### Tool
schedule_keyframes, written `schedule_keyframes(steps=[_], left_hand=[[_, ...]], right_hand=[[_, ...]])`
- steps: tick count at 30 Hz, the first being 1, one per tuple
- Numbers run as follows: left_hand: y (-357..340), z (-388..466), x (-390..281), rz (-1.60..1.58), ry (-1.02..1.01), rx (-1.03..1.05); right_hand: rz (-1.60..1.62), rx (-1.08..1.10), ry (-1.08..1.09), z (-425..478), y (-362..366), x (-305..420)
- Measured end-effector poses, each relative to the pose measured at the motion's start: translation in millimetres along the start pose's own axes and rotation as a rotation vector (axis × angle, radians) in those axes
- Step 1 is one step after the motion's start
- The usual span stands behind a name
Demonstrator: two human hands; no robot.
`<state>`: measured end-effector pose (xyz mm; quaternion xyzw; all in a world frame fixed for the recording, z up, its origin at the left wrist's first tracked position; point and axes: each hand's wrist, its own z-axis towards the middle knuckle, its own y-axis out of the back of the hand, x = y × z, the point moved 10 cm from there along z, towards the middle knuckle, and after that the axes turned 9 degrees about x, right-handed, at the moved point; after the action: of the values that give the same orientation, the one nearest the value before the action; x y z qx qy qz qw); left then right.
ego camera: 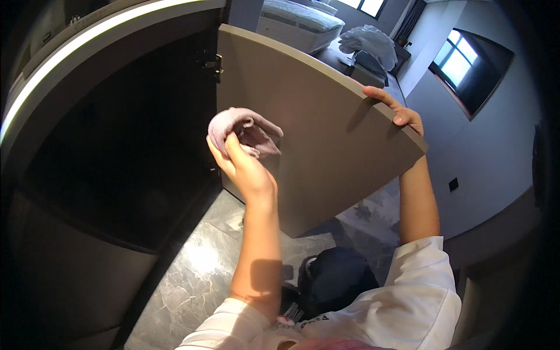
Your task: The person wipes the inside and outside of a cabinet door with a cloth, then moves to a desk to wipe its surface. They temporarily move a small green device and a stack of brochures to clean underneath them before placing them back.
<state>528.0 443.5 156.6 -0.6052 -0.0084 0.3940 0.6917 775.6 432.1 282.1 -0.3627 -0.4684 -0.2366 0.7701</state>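
A grey-brown cabinet door [323, 131] stands swung out on its metal hinge [218, 68], beside the dark cabinet interior [122, 144]. My left hand [245, 168] grips a folded pinkish-grey cloth [238, 127] in front of the hinge side of the door's panel. Whether the cloth touches the panel cannot be made out. With my right hand [404, 114] I hold the door's free edge near its outer corner. Fingers of that hand wrap over the edge, and part of the hand is hidden behind the panel.
A lit strip [87, 35] curves above the cabinet. Grey marbled tile floor [188, 275] lies below. Beyond the door are a bed [302, 22], a plastic-covered object [369, 43] and a wall-mounted screen [472, 70]. A black socket plate [453, 184] sits on the right wall.
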Motion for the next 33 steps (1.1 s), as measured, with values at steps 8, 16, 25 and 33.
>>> schedule_keyframes(steps=[8, 16, 25, 33], left_hand=[[16.4, 3.4, 48.0, 0.363, -0.14, -0.022], [-39.4, -28.2, 64.3, 0.629, -0.151, 0.25], [-158.5, -109.6, 16.5, 0.663, -0.647, 0.669], [-194.9, -178.1, 13.7, 0.651, -0.753, 0.873]], right_hand=[[-0.122, 0.391, 0.281, 11.0, -24.5, 15.0], [-0.09, 0.482, 0.476, -9.6, -40.4, 16.7], [-0.188, 0.399, 0.626, -11.8, -39.8, 20.7], [-0.099, 0.41, 0.613, -17.8, -35.6, 23.1]])
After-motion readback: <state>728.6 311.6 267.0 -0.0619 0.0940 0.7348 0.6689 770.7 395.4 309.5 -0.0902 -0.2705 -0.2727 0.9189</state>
